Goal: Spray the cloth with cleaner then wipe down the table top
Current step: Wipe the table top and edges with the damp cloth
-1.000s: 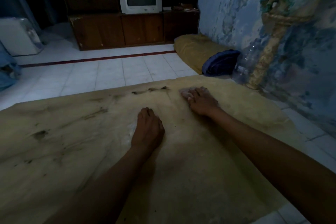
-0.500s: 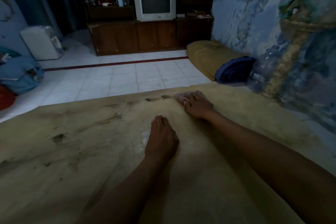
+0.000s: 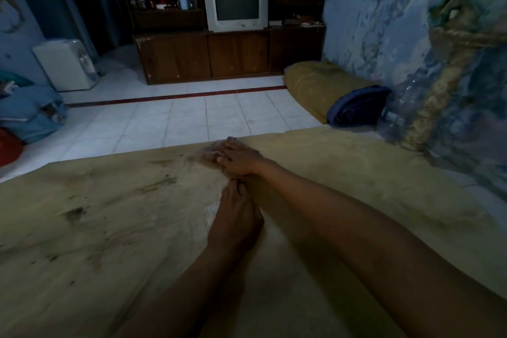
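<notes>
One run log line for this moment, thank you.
phase: wiping | right hand: presses pale cloth near far table top edge | left hand: rests on table top | spray bottle: unseen

We count two hands, a left hand [image 3: 236, 223] and a right hand [image 3: 238, 158], on one table top [image 3: 109, 228]; one pale cloth [image 3: 210, 151] (mostly hidden under the right fingers); one television [image 3: 235, 0]; one wooden cabinet [image 3: 227, 56]; and two floor cushions, one yellow cushion [image 3: 315, 84] and one blue cushion [image 3: 358, 107].
</notes>
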